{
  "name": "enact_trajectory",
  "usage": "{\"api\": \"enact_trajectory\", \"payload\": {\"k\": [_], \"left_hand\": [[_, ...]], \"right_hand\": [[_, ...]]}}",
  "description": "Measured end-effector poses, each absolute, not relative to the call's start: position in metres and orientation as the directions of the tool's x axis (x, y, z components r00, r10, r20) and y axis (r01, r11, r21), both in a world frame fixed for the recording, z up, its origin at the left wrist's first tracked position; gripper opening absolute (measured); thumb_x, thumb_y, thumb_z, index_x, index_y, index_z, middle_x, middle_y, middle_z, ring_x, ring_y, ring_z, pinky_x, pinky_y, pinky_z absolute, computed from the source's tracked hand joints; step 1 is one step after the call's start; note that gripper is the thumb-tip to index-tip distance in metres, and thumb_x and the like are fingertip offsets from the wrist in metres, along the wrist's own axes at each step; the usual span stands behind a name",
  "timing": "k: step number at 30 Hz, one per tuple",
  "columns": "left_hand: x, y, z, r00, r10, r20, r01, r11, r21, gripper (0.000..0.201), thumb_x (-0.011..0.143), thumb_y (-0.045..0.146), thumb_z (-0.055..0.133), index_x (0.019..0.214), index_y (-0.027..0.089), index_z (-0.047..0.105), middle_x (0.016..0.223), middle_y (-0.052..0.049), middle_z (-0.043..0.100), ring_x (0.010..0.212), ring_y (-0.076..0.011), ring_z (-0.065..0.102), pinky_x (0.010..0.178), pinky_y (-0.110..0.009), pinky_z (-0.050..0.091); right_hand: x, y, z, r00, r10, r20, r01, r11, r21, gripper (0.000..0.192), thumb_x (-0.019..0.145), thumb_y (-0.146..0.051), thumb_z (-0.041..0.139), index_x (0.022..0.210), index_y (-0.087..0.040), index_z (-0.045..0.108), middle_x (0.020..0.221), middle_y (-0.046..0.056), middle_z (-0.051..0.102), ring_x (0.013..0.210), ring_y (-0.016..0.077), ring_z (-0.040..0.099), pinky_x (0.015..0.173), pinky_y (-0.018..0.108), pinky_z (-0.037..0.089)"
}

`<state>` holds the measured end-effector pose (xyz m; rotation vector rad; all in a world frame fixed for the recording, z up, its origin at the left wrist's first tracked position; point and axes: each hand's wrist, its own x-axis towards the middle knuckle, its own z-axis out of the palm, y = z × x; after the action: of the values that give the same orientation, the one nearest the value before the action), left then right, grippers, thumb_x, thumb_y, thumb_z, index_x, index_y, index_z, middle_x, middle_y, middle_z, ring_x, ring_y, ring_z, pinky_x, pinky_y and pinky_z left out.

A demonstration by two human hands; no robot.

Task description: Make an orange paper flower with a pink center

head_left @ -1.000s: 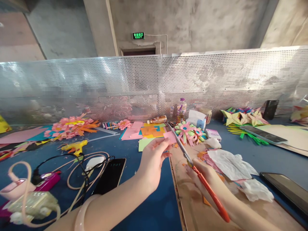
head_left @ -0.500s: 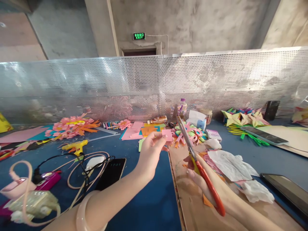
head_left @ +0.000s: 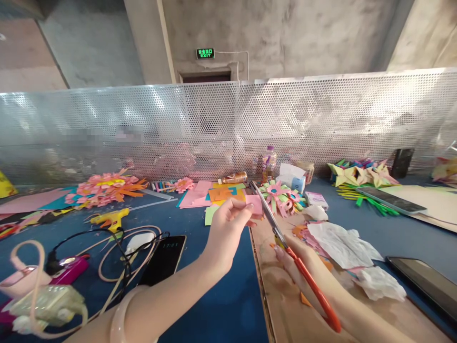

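Observation:
Between the thumb and fingers of my left hand (head_left: 228, 228) is a small piece of pink paper (head_left: 253, 204), held up over the far middle of the table. My right hand (head_left: 303, 267) is closed around a pair of scissors (head_left: 273, 221) with red and yellow handles. Their metal blades point up and away, and lie right at the paper's right edge. Whether the blades touch or cut the paper I cannot tell. Behind them sits a bunch of paper flowers (head_left: 280, 196) in pink and green.
A cardboard sheet (head_left: 282, 305) with paper scraps and crumpled tissues (head_left: 344, 245) lies under my right hand. To the left are a yellow glue gun (head_left: 112, 218), tangled cables and a phone (head_left: 164, 259). Stacked coloured paper (head_left: 196, 196) and a perforated metal screen (head_left: 143, 133) stand farther back.
The scissors' blades have swung down and left to the edge of the pink paper, and look closer together. My left hand has shifted slightly, still pinching the paper.

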<state>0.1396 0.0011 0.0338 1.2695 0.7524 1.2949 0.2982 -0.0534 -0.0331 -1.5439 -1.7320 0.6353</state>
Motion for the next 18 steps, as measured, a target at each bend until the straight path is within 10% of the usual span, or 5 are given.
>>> {"api": "enact_trajectory", "payload": {"k": [18], "left_hand": [[0.1404,-0.0055,0.0342,0.21,0.957,0.201,-0.233,-0.151,0.961,0.011,0.079,0.025,0.061,0.076,0.016,0.057,0.073,-0.003,0.068,0.063,-0.0099,0.06,0.063,-0.022,0.048]], "right_hand": [[0.2972,-0.053,-0.0329,-0.017,0.984,0.177,0.643,0.146,-0.752,0.047,0.086,-0.063,0.027,0.07,-0.021,0.038,0.066,0.0,0.045,0.061,0.0166,0.043,0.055,0.028,0.032]]}}
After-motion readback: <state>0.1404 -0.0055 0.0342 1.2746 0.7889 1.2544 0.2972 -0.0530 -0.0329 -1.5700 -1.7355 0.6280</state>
